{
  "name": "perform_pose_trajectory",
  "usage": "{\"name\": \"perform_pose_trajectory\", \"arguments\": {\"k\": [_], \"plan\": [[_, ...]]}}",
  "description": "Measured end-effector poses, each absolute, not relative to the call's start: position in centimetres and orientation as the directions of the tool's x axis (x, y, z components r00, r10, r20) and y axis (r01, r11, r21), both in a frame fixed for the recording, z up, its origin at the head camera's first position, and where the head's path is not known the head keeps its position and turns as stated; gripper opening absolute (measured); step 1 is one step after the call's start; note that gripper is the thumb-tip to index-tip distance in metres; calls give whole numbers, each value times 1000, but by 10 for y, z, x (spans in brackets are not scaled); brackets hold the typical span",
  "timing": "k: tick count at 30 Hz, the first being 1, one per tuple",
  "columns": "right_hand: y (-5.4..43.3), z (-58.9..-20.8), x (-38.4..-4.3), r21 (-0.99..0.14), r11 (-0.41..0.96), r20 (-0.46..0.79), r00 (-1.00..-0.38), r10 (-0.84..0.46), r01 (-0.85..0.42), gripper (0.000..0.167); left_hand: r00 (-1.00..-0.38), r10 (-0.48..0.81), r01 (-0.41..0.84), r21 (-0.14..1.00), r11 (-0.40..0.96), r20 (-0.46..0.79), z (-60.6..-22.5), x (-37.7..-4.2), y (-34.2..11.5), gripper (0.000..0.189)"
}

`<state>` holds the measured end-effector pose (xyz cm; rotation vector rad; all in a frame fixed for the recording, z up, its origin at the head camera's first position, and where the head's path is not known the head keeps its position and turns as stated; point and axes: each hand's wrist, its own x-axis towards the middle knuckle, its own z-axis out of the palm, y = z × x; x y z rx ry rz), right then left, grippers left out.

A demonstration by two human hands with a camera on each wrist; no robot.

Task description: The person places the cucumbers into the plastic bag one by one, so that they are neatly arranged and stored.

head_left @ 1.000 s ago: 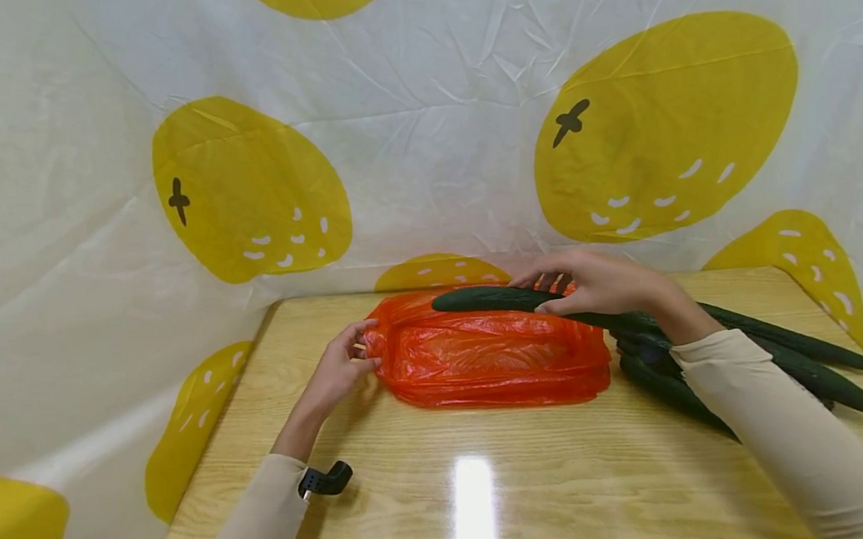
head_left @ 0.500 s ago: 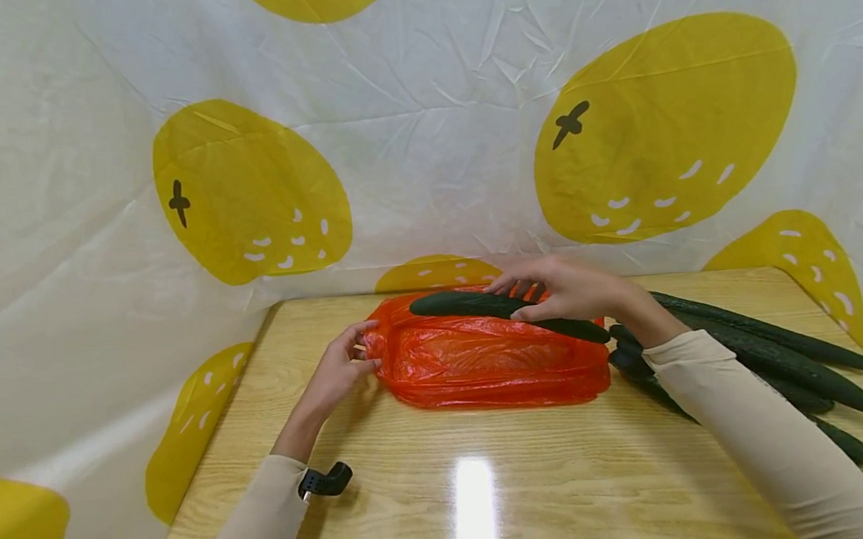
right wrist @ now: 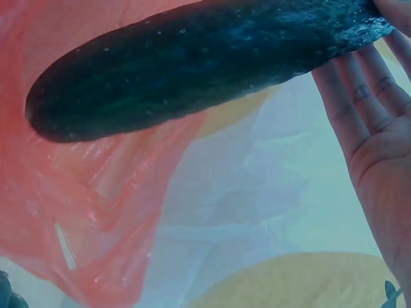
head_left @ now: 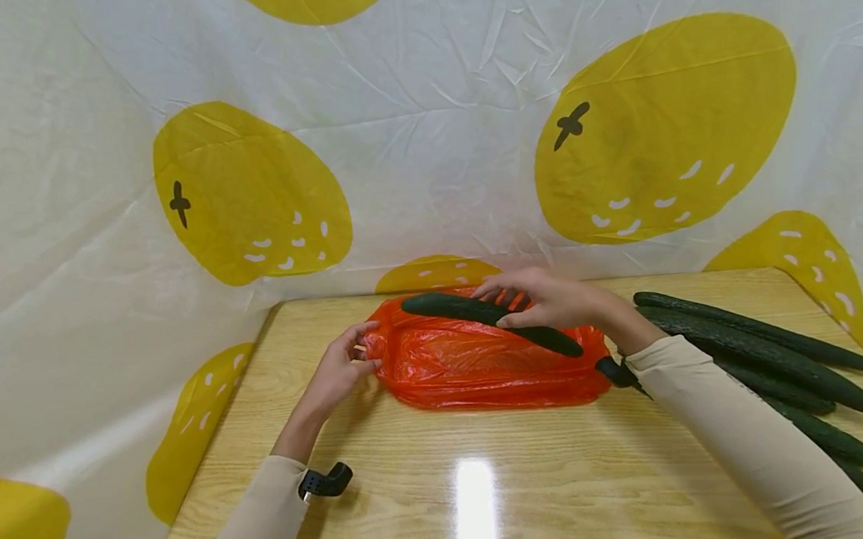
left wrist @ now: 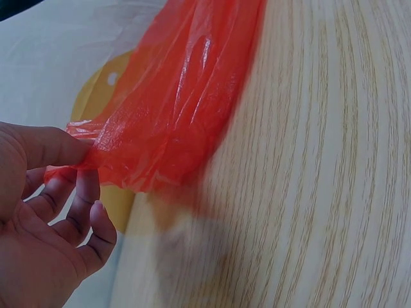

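Note:
A red plastic bag (head_left: 468, 367) lies spread on the table, its mouth facing up. At its left end my left hand (head_left: 339, 366) pinches the bag's edge between thumb and fingers; the left wrist view shows the thin red film (left wrist: 173, 115) gathered at the fingertips. Over the bag my right hand (head_left: 546, 299) grips a long dark green cucumber (head_left: 449, 305) around its middle, thumb on the near side. The cucumber slants down toward the right, above the bag's opening. In the right wrist view one rounded end of the cucumber (right wrist: 148, 83) shows large against the red film.
Several more cucumbers (head_left: 767, 346) lie side by side on the wooden table (head_left: 388, 506) at the right, partly hidden by my right forearm. A white sheet with yellow fruit prints (head_left: 440, 177) hangs behind the table and along its left side.
My right hand has carried the cucumber leftward, away from the other cucumbers, and its right end has swung down nearer the bag. The left hand has stayed on the bag's edge.

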<state>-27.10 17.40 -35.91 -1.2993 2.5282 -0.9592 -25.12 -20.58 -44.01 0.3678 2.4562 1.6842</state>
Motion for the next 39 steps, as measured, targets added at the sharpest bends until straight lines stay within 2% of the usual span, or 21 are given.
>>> {"name": "perform_pose_trajectory", "arguments": {"k": [8,18,28,39], "plan": [[166,-365,-273,-580,455,101,-614,-782,-676,48,-961,273,145,925,351,47,-449,-254,-209,61],[157,-378,-275,-578,476,37,-604,-796,-662,44,-955,295,144,924,355,36,-430,-245,-205,59],[149,-390,-275,-574,500,-18,-601,-799,-648,43,-957,282,177,916,359,75,-449,-256,-211,61],[137,-402,-272,-510,549,-59,-609,-791,-663,43,-958,283,140,923,359,35,-446,-255,-212,62]]}}
